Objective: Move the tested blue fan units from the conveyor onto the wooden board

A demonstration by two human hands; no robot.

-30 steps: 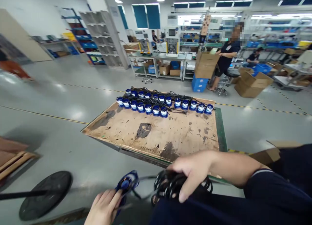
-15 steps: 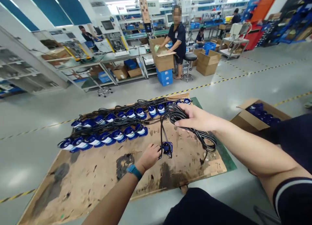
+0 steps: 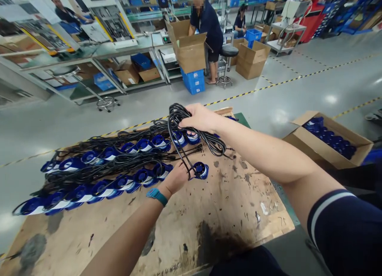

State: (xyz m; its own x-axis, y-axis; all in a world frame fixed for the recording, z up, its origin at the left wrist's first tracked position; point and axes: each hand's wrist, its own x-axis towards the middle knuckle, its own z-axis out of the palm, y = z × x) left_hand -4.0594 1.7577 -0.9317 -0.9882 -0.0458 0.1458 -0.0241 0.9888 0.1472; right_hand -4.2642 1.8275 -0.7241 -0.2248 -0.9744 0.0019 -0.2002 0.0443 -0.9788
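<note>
My right hand (image 3: 200, 118) is closed round a looped bundle of black cable (image 3: 213, 142), held up above the board. Two strands hang from the bundle down to a small blue unit with a round open top (image 3: 201, 170). My left hand (image 3: 176, 178), with a teal band at the wrist, grips that unit's left side; its fingertips are partly hidden behind the strands. Left of my hands, similar blue units with white bands (image 3: 101, 189) stand in two rows. Their black cables (image 3: 131, 161) lie bundled between and behind the rows.
A stained wooden board (image 3: 227, 204) carries the rows. At the right, an open cardboard box (image 3: 325, 148) holds several blue units. Beyond the striped floor line, a co-worker (image 3: 207, 29) reaches into a carton (image 3: 191, 55) stacked on blue crates (image 3: 193, 81). Stools stand near the benches.
Both hands have shifted left over the board with the blue unit and its cable bundle, closer to the front row's end. My view has moved nearer to the rows.
</note>
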